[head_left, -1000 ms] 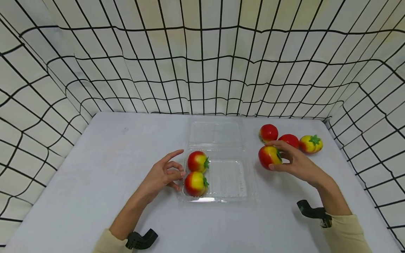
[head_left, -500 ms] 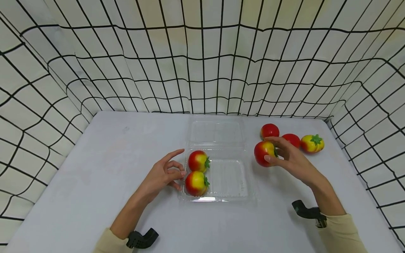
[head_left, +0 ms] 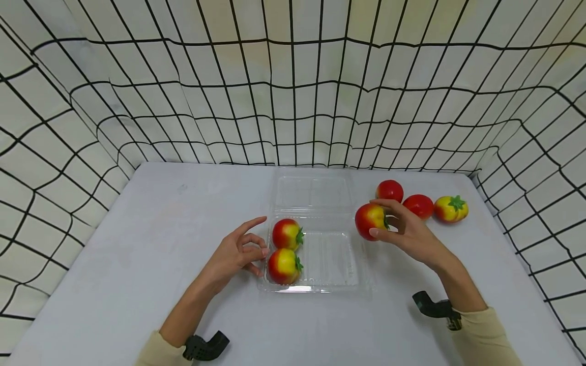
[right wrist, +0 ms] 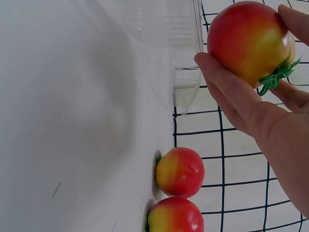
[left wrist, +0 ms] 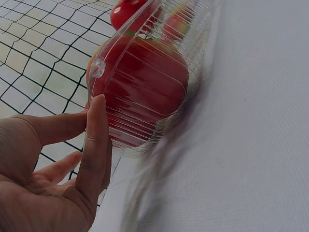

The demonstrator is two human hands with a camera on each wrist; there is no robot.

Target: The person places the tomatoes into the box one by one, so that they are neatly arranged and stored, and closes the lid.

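My right hand (head_left: 407, 231) grips a red-and-yellow toy tomato (head_left: 369, 222) with a green leafy top, held up beside the right edge of a clear plastic clamshell box (head_left: 329, 259). In the right wrist view, the fingers curve around that tomato (right wrist: 246, 41), above the table. My left hand (head_left: 235, 254) is at the box's left edge. Seen from the left wrist, its thumb and fingers pinch the rim of the box (left wrist: 99, 67). Two similar tomatoes, a rear one (head_left: 286, 234) and a front one (head_left: 284, 266), sit along the left side inside the box.
The box's lid (head_left: 313, 192) lies open toward the back. At the table's back right stand a red tomato (head_left: 389, 190), another red one (head_left: 419, 206) and a yellow one with a green top (head_left: 450, 209). Black wire netting (head_left: 293, 101) surrounds the white table (head_left: 151, 244).
My right hand has carried the tomato leftward to the box's right edge, uncovering more of the red tomato behind it. The left hand stays at the box's left rim.
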